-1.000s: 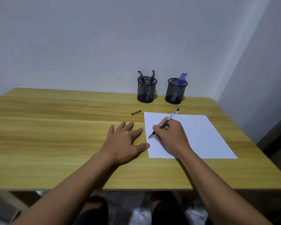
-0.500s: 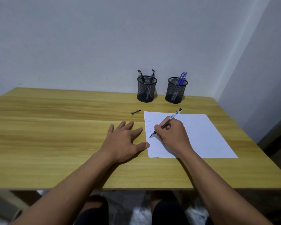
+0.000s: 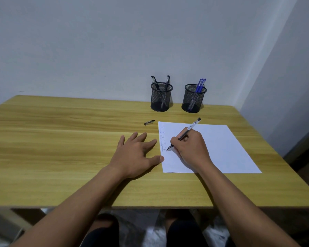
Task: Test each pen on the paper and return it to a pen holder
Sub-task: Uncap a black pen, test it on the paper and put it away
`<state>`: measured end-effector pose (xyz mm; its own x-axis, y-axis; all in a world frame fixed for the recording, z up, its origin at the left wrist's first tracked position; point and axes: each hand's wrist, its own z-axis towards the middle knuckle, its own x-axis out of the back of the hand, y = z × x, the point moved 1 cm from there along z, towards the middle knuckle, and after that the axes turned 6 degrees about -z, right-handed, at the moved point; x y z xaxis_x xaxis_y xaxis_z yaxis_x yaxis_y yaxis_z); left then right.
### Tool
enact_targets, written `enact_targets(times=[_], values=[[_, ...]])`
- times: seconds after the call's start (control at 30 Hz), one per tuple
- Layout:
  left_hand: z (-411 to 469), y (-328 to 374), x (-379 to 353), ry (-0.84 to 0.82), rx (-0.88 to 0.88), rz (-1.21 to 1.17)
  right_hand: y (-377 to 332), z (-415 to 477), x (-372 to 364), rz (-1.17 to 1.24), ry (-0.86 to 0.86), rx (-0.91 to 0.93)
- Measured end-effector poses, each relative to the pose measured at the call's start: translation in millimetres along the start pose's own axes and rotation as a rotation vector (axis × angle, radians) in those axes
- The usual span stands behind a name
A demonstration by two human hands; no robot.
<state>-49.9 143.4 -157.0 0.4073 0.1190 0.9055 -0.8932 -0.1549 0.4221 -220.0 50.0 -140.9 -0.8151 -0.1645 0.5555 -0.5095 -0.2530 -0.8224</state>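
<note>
A: At the desk, your right hand pinches the pen low on the barrel. Thumb and forefinger curl round it, and the tip is down on the paper near the left margin, under a short column of faint scribbles.

B: Your left hand lies flat and spread on the wood, holding nothing, its thumb tip at the sheet's left edge. Lean on that thumb a little, because a loose sheet will likely skate under a stroke.

A: Make the mark short and light. One clear line tells you whether the ink runs, and pressing harder only digs the tip in. The marks above look pale from here, so study the fresh one closely before you judge it.

B: Mind the room below. Little space lies between the tip and the near edge, so open a second column to the right if you need one.

A: The pen cap lies on the desk just beyond the sheet's far left corner, apart from both hands. I'd fit it before you put the pen away.

B: Two mesh holders stand by the wall. The left pen holder has two black pens, and the right pen holder has blue pens. Yours looks black-tipped, so the left seems its home, though the ink on the sheet is too faint to confirm it.
</note>
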Motion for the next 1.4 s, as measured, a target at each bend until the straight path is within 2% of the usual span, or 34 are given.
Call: enact_targets(times=[0.1,0.23,0.37,0.43,0.57,0.67,0.77,0.83,0.93,1.07,1.4], values=[[0,1,1,0.004,-0.003,-0.003,0,1,3,0.055,-0.003,-0.037],[-1,4,6,0.029,0.000,-0.033,-4,5,10,0.314,0.012,-0.112],[16,5,22,0.339,0.083,-0.318,-12,17,23,0.367,0.019,-0.068],[36,4,29,0.427,0.137,-0.369,-13,27,25,0.373,0.008,-0.055],[79,-2,31,0.388,0.192,-0.291,-16,43,27,0.454,-0.018,-0.062],[98,-6,28,0.331,0.232,-0.123,-17,51,27,0.458,-0.006,-0.062],[99,-8,26,0.328,0.201,-0.072,-15,57,26,0.450,-0.015,-0.067],[96,-11,26,0.366,0.150,-0.159,-14,58,26,0.495,-0.036,-0.076],[89,-5,34,0.376,0.061,-0.468,-17,57,26,0.570,-0.050,-0.087],[78,10,48,0.380,-0.010,-0.712,-27,51,27,0.625,-0.065,-0.056],[56,26,78,0.335,-0.083,-0.862,-56,35,46,0.789,-0.096,-0.008]])
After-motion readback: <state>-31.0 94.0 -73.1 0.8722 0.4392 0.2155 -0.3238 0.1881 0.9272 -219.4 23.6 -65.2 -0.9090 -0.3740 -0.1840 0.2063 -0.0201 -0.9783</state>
